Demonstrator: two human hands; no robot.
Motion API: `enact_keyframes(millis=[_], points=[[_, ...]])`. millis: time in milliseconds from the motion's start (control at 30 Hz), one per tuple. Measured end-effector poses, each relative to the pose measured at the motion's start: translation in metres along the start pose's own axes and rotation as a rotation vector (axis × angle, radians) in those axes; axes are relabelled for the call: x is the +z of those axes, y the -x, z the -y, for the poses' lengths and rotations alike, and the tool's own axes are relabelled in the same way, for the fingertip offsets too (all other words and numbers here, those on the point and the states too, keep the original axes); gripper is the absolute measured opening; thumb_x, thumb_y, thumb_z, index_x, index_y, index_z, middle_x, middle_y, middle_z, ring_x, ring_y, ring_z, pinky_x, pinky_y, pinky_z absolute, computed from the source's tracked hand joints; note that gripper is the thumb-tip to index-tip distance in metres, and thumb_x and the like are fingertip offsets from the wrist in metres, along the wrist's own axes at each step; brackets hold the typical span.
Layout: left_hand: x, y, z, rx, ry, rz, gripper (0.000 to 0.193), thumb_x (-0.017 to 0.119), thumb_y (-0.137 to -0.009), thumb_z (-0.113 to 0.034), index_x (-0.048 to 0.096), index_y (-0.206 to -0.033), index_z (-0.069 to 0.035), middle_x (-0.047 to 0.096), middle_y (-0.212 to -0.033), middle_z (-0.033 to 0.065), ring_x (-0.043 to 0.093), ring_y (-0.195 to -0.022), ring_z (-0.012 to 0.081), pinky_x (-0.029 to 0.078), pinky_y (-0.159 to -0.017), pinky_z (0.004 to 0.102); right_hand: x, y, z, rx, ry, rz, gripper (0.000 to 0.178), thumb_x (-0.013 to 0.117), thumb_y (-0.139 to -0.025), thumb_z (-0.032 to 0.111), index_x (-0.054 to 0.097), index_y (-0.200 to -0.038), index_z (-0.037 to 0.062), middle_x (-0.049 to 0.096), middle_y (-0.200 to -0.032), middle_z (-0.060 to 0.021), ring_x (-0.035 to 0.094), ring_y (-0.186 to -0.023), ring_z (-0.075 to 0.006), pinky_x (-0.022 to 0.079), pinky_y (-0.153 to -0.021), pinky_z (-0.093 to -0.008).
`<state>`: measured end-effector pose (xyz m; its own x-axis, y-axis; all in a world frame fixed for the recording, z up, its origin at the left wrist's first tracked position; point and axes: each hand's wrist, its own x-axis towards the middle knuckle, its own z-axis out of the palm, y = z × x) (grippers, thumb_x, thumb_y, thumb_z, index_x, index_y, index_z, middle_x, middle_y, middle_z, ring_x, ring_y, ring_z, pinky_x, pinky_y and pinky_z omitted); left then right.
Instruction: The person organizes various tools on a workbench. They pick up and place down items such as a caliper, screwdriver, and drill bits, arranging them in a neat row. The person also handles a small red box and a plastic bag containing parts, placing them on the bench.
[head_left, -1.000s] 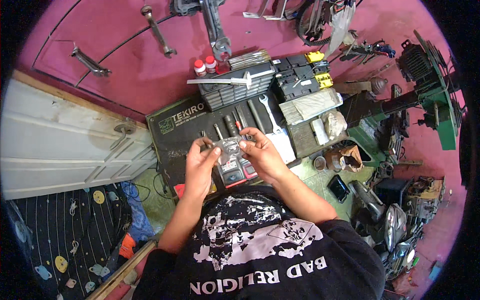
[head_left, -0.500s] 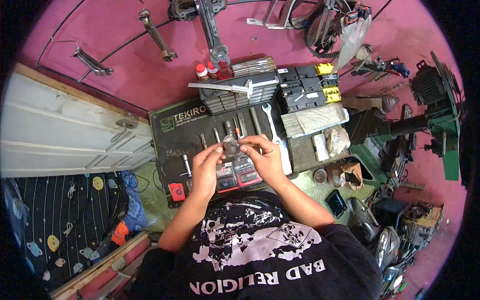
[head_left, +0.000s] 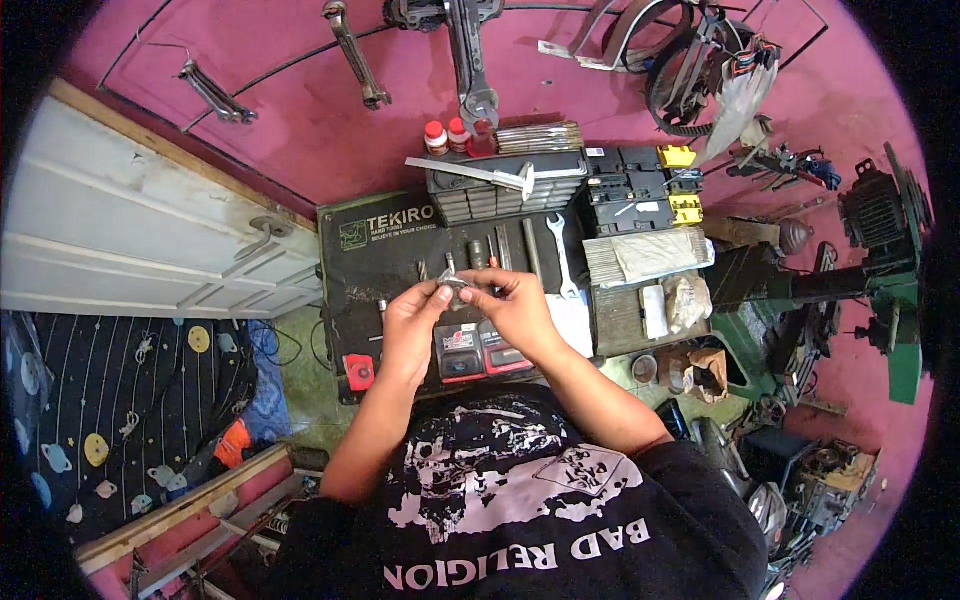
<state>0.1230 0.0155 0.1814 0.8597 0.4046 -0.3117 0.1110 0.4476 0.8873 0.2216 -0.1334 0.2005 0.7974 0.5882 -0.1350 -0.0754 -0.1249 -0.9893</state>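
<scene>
Between my two hands, above the middle of the dark workbench mat [head_left: 370,275], is a small clear plastic packet [head_left: 454,279] with something dark and roundish in it. My left hand [head_left: 408,325] pinches its left side, thumb against fingers. From the right, my right hand [head_left: 520,312] pinches the other side, thumb tip close to the left one. What lies inside the packet is too small to name. Just beyond the fingers lie a dark cylindrical socket [head_left: 475,252], a drill bit [head_left: 423,271] and a combination wrench [head_left: 563,258]. Below the hands sit two black-and-red cases [head_left: 461,362].
A drawer cabinet [head_left: 510,203] carries a vernier caliper [head_left: 470,173] and red-capped bottles [head_left: 436,138]. Black and yellow boxes [head_left: 640,190] stand beside it. A green drill press [head_left: 905,350] rises at right, a white door [head_left: 170,215] at left. A red square piece [head_left: 358,372] lies near the mat's corner.
The view has shifted, so the bench appears farther right. My hands have drawn closer together around the packet, which shows more clear, crumpled plastic on top.
</scene>
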Motion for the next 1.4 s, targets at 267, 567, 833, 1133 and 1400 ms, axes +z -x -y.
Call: enact_keyframes(millis=[267,567,833,1133,1400], points=[[-0.017,-0.002,0.019,-0.050,-0.038,-0.038,0.025,0.072,-0.098,-0.016,0.073,-0.119,0.000,0.074,-0.105,0.0009,0.061,-0.095,0.0080,0.047,-0.087,0.0252,0.013,-0.008,-0.036,0.192,-0.325,0.081,0.024,0.072,-0.095,0.006,0.074,-0.118,-0.0020,0.076,-0.102,-0.0048,0.065,-0.090,-0.0089,0.052,-0.083,-0.0253],[-0.123,0.025,0.105,-0.156,-0.708,-0.133,0.021,0.073,-0.095,-0.016,0.077,-0.106,0.001,0.076,-0.088,0.0075,0.065,-0.077,0.0123,0.051,-0.073,0.0309,0.074,0.003,-0.156,0.289,0.183,0.355,0.038,0.072,-0.092,0.001,0.065,-0.129,-0.0038,0.077,-0.099,-0.0129,0.071,-0.091,-0.0146,0.056,-0.083,-0.0303],[-0.244,0.059,0.124,-0.168,-1.323,-0.392,0.036,0.078,-0.084,-0.017,0.072,-0.119,-0.009,0.074,-0.096,0.0097,0.067,-0.094,0.0347,0.050,-0.081,0.0493,0.118,-0.001,-0.199,0.217,0.554,0.412,0.038,0.075,-0.088,0.015,0.070,-0.124,0.0071,0.077,-0.101,-0.0157,0.074,-0.096,-0.0303,0.056,-0.087,-0.0408],[-0.257,0.009,0.116,0.366,-1.568,-0.161,0.044,0.078,-0.082,-0.024,0.072,-0.125,-0.015,0.068,-0.114,0.0077,0.057,-0.115,0.0288,0.040,-0.094,0.0485,0.186,-0.030,-0.219,-0.149,1.315,0.381,0.028,0.069,-0.088,0.024,0.072,-0.113,0.0101,0.067,-0.123,-0.0085,0.056,-0.122,-0.0291,0.047,-0.099,-0.0450],[-0.278,-0.046,0.138,0.356,-1.581,0.220,0.016,0.077,-0.080,-0.031,0.081,-0.085,-0.016,0.070,-0.092,0.0060,0.060,-0.097,0.0280,0.040,-0.085,0.0465,0.197,-0.051,-0.233,-0.247,1.366,0.469,0.022,0.060,-0.093,0.022,0.071,-0.108,0.0103,0.071,-0.112,-0.0073,0.060,-0.116,-0.0260,0.039,-0.102,-0.0498]])
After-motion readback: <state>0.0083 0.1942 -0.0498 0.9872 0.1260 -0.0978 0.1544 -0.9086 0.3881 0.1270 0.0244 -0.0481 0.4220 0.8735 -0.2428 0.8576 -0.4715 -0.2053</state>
